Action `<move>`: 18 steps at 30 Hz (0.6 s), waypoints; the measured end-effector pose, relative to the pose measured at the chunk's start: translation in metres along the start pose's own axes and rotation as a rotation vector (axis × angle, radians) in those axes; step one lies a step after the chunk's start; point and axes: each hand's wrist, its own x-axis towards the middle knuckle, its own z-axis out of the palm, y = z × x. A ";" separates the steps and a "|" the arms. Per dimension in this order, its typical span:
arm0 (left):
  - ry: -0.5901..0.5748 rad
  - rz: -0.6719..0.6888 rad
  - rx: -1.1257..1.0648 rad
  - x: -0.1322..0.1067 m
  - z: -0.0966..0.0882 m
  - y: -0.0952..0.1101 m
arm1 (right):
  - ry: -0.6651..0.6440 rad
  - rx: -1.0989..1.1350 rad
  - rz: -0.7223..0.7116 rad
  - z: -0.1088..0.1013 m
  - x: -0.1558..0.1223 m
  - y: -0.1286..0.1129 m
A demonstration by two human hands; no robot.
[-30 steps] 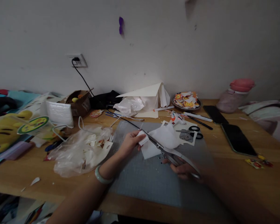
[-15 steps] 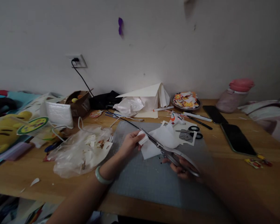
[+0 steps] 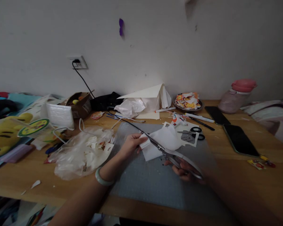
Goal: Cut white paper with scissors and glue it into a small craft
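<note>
The near half of the grey cutting mat (image 3: 153, 185), lower centre of the frame, lay bare, as did the wooden tabletop (image 3: 247, 179) at lower right up to the two phones (image 3: 238, 141). Left of the mat, a crumpled plastic bag (image 3: 82, 152) full of scraps blocked passage, with a cardboard box (image 3: 79, 103) and a white cable (image 3: 61, 128) behind it. At the mat's far edge, paper sheets (image 3: 166, 138), black-handled scissors (image 3: 194, 133), pens (image 3: 199, 117) and a bowl of cut-outs (image 3: 188, 102) crowded the centre of the frame.
</note>
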 end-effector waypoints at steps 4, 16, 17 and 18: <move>-0.012 -0.008 -0.008 0.000 0.000 -0.001 | 0.056 0.011 0.037 -0.001 0.001 0.004; -0.012 -0.016 -0.014 0.001 -0.001 0.001 | 0.120 -0.068 0.004 0.005 0.001 0.002; -0.013 -0.014 -0.013 0.000 -0.001 0.001 | 0.097 -0.058 -0.004 0.004 0.001 0.002; -0.015 -0.013 -0.014 0.000 -0.001 0.001 | 0.065 -0.045 -0.014 0.003 0.001 0.003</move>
